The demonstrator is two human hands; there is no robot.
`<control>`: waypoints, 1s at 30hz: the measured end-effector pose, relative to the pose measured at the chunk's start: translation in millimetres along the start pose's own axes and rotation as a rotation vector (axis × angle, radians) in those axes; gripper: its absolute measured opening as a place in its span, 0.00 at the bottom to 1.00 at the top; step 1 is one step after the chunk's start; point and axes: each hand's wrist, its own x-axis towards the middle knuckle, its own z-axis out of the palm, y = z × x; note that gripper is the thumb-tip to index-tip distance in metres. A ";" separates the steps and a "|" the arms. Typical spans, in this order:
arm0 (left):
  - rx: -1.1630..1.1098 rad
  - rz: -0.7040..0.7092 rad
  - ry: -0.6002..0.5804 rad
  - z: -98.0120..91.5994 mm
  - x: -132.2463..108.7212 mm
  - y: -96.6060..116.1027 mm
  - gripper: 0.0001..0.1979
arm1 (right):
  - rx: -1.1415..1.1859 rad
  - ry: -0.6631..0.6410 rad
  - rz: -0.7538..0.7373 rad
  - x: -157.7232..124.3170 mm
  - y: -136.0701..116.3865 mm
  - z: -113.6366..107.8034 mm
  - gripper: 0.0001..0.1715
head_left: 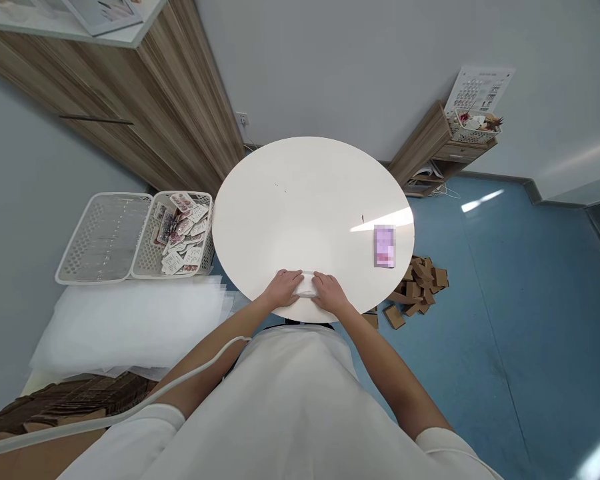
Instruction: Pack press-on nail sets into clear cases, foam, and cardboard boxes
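Close to the near edge of the round white table (305, 180), a small white wrapped bundle (306, 285) lies between my two hands. My left hand (284, 288) grips its left end, with the thumb on the near side and the fingers over the far side. At the opposite end, my right hand (330, 292) holds it in the same way. What is inside the wrapping cannot be seen. A flat purple item (385, 246), blurred by pixels, rests on the table to the right of my hands.
Left of the table stand a white basket of printed cards (209, 230) and another of transparent sheets (63, 263). Stacked white sheets (120, 327) lie nearer me. Small brown boxes (415, 287) are piled on the floor at right. A white cable (180, 381) crosses my left arm.
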 end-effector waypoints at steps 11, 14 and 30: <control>-0.305 -0.157 -0.127 -24.3 19.1 -2.3 0.17 | 0.393 -0.190 0.166 12.6 17.9 -42.4 0.13; -0.395 -0.230 -0.131 -33.0 27.8 -10.8 0.19 | 0.404 -0.168 0.157 27.8 27.2 -48.5 0.14; -0.653 -0.649 -0.073 -23.7 27.5 -67.9 0.13 | 0.550 -0.132 0.458 60.3 52.9 -31.9 0.13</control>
